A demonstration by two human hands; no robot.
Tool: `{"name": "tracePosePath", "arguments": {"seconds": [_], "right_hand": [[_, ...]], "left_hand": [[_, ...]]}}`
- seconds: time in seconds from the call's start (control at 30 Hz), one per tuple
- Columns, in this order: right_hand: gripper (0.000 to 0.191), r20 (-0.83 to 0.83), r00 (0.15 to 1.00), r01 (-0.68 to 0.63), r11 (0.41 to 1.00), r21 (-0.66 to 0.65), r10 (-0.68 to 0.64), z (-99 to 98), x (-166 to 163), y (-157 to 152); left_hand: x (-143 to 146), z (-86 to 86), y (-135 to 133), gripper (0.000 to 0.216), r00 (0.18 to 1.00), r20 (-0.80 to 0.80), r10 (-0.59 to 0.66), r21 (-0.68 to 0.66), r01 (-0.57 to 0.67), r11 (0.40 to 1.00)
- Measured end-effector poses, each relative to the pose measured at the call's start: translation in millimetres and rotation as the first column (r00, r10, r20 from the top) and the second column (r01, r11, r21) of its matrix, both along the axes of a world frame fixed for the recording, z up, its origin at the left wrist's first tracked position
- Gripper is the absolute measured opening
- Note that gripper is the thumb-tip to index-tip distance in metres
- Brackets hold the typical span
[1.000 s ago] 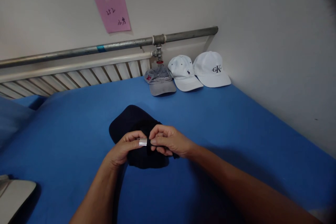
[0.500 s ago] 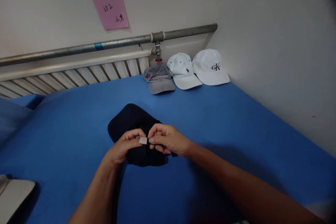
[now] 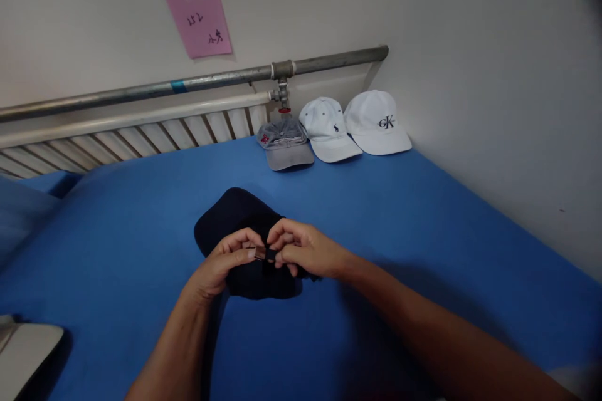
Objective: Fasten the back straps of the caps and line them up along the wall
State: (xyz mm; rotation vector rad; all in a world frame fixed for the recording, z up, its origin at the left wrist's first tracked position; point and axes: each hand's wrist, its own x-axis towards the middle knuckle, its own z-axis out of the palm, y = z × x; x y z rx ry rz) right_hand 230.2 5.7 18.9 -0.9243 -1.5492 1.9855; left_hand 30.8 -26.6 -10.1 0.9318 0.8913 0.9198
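A dark navy cap [image 3: 235,219] lies on the blue sheet [image 3: 399,225] in front of me. My left hand [image 3: 221,266] pinches the small metal buckle [image 3: 260,254] of the cap's back strap between thumb and forefinger. My right hand [image 3: 303,250] is closed on the dark strap right beside the buckle, fingertips touching those of the left hand. Both hands rest over the near edge of the cap and hide it.
Against the far wall sit a grey cap [image 3: 285,144], a white cap with a small logo [image 3: 327,128] and a white cap with letters [image 3: 379,122]. A metal pipe [image 3: 188,83] and slatted rail run behind. A pink note [image 3: 198,20] hangs above. A pale object [image 3: 26,351] lies bottom left.
The buckle has tipped between my fingers, so less of its bright face shows. My two hands have closed tighter together over the strap. The cap has stayed in place.
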Motion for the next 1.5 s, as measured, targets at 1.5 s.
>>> {"name": "tracePosePath", "arguments": {"seconds": [1.5], "right_hand": [[0.017,0.066,0.997,-0.063,0.952,0.299,0.046,-1.8,6,-7]], "left_hand": [[1,5.4,-6,0.023,0.963,-0.252,-0.098,-0.008,0.099,0.995]]}}
